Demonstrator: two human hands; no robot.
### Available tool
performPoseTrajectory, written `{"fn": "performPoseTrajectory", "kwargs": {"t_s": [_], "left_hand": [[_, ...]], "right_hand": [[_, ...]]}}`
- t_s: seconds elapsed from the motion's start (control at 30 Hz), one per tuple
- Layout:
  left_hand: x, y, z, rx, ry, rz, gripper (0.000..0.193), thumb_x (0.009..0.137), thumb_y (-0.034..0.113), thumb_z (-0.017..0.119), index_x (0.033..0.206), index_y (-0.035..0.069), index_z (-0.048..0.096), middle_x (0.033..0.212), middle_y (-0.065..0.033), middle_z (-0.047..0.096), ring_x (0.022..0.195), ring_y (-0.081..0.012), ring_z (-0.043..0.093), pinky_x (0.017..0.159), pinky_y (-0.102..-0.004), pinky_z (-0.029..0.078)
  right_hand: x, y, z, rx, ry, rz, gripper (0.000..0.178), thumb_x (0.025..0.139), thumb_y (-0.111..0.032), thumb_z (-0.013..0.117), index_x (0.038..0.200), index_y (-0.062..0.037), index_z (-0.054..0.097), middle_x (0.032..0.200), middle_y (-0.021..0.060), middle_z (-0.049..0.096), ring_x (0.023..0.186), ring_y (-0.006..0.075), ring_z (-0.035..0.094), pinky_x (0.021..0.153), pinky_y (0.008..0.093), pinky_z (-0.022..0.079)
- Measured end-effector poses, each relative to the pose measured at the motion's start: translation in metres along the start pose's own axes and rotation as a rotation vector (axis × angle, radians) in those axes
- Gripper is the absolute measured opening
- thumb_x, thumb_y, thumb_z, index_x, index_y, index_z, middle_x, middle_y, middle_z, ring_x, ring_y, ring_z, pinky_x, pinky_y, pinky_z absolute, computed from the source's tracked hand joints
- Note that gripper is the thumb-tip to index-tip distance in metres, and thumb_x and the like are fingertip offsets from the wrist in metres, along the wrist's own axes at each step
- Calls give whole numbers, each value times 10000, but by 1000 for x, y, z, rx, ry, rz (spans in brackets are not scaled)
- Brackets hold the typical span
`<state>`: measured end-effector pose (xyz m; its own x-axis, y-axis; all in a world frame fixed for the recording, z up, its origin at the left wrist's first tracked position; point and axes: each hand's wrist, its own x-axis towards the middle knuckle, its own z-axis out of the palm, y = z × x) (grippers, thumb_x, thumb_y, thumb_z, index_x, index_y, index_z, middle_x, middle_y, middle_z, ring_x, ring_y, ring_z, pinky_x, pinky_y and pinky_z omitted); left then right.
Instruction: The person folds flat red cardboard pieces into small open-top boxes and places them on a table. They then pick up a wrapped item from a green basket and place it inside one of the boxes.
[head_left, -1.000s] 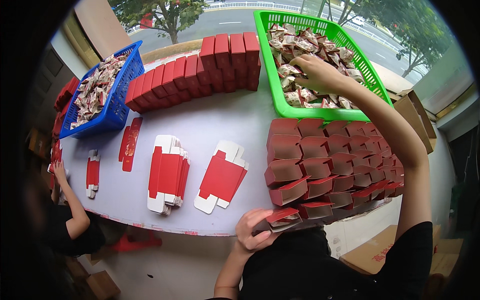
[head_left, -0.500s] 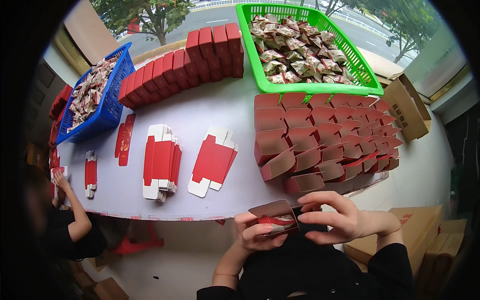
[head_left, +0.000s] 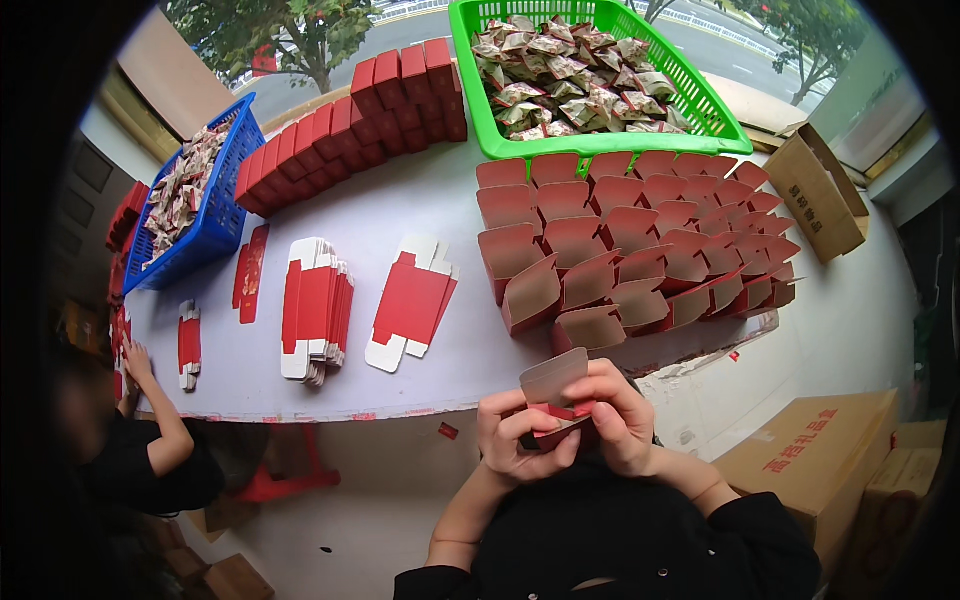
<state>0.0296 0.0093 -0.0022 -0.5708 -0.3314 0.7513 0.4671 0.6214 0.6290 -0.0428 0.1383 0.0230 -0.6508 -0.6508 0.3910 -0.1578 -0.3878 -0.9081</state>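
In front of my chest I hold a small red carton (head_left: pixel 557 380) with its brown-lined lid flap standing up. My left hand (head_left: pixel 515 440) is wrapped round its left side, fingers bent over the front. At the right side my right hand (head_left: pixel 622 415) grips it, thumb and fingers at the smaller red flaps by the mouth. What lies inside is mostly hidden by my fingers. Just beyond, at the table's edge, stand rows of open red cartons (head_left: pixel 640 250), lids raised. Behind them a green basket (head_left: pixel 610 148) holds many patterned packets (head_left: pixel 570 75).
Stacks of flat red-and-white cartons (head_left: pixel 320 310) lie mid-table. Closed red boxes (head_left: pixel 330 140) line the back, beside a blue basket (head_left: pixel 205 215) of packets. A co-worker's hand (head_left: pixel 137 362) works at far left. Brown cardboard boxes (head_left: pixel 810 450) stand at my right.
My right hand, spread beside the carton before, has closed onto it. The carton has come up and turned, so the packet seen inside is now mostly covered. The view has shifted slightly.
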Motion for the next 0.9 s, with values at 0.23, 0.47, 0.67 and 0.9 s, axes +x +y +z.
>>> {"fn": "performPoseTrajectory", "kwargs": {"t_s": [0.23, 0.47, 0.67, 0.9], "left_hand": [[0, -1, 12, -90, -19, 93, 321, 739, 71, 737, 1025, 91, 591, 1213, -172, 377, 823, -237, 633, 622, -294, 572], [0, 4, 13, 6, -51, 79, 268, 758, 161, 714, 989, 115, 586, 1190, -170, 394, 927, -263, 599, 660, -303, 543], [-1, -3, 12, 5, -90, 134, 352, 743, 133, 763, 1053, 106, 599, 1170, -152, 405, 860, -237, 621, 668, -297, 570], [-6, 10, 15, -102, -1, -55, 729, 750, 189, 767, 1299, 46, 309, 1106, -113, 454, 916, -213, 579, 766, -307, 512]], "right_hand": [[-4, -1, 6, 261, 119, 90, 631, 943, -129, 433, 1460, -17, 89, 1263, 145, 460, 1122, 199, 490, 1003, 343, 364], [-9, -1, 2, 161, 94, -50, 422, 959, -102, 385, 1356, -19, 270, 1250, 167, 459, 1092, 202, 487, 968, 346, 382], [-9, -1, -10, -19, 48, -43, 213, 943, -103, 403, 985, 2, 584, 1181, 174, 518, 1005, 219, 530, 879, 335, 436], [1, -1, -1, 440, 157, -51, 505, 893, -46, 409, 1378, 22, 286, 1159, 133, 483, 1050, 203, 514, 951, 338, 403]]}}
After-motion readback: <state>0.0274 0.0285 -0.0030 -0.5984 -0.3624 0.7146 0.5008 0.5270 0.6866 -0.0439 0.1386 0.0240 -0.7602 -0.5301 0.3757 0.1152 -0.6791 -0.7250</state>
